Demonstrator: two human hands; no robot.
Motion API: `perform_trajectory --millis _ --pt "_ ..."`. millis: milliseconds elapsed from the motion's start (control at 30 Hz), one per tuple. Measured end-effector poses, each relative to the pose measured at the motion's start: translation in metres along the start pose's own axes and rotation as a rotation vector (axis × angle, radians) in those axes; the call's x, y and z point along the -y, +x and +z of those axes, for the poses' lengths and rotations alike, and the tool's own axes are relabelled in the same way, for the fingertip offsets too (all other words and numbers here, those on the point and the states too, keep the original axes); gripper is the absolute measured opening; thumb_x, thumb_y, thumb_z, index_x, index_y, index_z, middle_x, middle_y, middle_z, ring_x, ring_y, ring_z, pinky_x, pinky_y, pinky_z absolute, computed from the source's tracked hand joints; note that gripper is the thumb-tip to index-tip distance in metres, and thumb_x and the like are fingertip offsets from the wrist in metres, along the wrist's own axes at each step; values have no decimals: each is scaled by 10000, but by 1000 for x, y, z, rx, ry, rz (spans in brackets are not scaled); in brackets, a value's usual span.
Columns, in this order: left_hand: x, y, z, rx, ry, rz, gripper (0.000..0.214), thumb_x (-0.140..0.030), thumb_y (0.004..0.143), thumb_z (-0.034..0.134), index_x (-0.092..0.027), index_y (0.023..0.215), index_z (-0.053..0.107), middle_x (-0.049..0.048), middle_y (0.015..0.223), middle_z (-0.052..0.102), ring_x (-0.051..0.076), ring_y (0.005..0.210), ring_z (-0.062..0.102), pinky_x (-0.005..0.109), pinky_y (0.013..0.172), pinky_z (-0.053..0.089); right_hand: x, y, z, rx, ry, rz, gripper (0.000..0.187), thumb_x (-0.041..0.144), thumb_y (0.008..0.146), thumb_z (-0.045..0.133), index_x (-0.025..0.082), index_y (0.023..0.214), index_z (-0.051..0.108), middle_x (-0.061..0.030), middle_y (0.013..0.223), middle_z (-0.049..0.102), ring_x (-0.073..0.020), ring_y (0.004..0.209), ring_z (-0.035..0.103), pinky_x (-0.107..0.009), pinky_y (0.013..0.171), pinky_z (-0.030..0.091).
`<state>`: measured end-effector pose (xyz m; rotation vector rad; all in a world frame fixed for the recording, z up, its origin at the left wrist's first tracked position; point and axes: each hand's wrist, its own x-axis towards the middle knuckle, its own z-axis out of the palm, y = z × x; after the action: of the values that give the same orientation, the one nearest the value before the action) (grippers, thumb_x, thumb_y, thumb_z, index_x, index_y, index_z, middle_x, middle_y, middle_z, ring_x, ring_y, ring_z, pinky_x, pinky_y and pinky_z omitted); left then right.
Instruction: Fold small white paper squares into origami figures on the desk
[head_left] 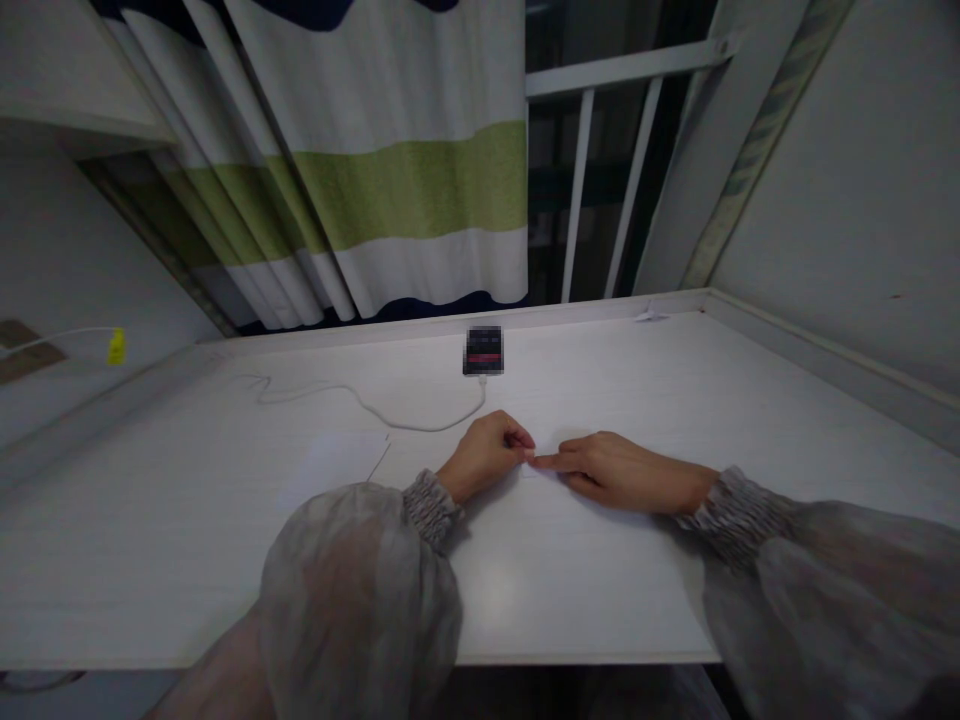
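Note:
My left hand (489, 452) is closed in a pinch over the white table. Its thumb and fingertips meet at a small white piece, perhaps paper (534, 470), which barely stands out from the tabletop. From the other side, my right hand (609, 470) lies low with its index finger stretched out, the tip touching or nearly touching the left fingertips. The right hand's other fingers are partly bent and rest near the table. What exactly sits between the left fingertips is too small to make out.
A phone (484, 350) stands at the table's back edge, its white cable (375, 412) running left. A pale sheet (330, 465) and a thin dark stick (379, 458) lie left of my hands. A small white object (651, 317) is at the back right. A curtain (420, 190) hangs behind.

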<state>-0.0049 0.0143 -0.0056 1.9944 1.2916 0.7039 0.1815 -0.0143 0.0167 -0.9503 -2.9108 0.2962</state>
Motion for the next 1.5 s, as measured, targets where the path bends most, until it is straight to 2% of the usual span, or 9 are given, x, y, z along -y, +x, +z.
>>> perform_trajectory --millis 100,333,600,767,1067,1267,1500 --pt "0 0 0 3 5 13 82 -104 628 611 -126 703 636 28 745 598 115 677 549 242 647 441 3 4 -2 10 -14 33 380 142 837 377 219 1168 547 -73 851 658 -167 731 599 -270 660 407" --pt "2 -1 -1 3 11 23 75 -131 648 617 -118 720 637 37 751 601 119 682 548 248 655 442 -1 5 2 -23 145 82 306 149 835 395 181 1010 644 -64 935 682 -155 815 613 -254 742 417" --pt "6 0 -2 10 1 52 71 -134 661 615 -124 726 640 40 768 601 118 694 552 253 672 446 -3 -5 1 -21 197 109 307 195 858 375 162 974 658 -73 866 688 -147 748 612 -249 702 419" --pt "7 0 -2 6 -7 42 65 -131 655 620 -132 717 638 28 750 595 112 685 549 246 666 450 -3 -8 -2 10 202 89 335 221 876 343 143 899 668 -64 744 671 -135 657 591 -240 645 406" --pt "7 -2 -2 -10 -21 63 63 -130 653 618 -125 714 633 31 751 595 114 681 547 251 670 445 -4 -10 -3 20 239 42 323 179 860 342 130 837 660 -52 679 642 -125 611 557 -237 622 384" --pt "5 -2 -5 27 -13 65 66 -112 662 607 -132 722 625 33 777 593 113 705 547 261 697 454 -5 -10 -5 40 270 49 310 145 837 352 124 833 661 -46 680 639 -115 593 540 -230 606 381" --pt "8 -6 -8 43 43 160 135 -75 699 546 -141 790 623 43 856 591 114 767 556 254 736 452 -6 -11 -5 32 243 51 320 179 853 345 124 848 661 -47 691 637 -118 610 546 -233 623 389"
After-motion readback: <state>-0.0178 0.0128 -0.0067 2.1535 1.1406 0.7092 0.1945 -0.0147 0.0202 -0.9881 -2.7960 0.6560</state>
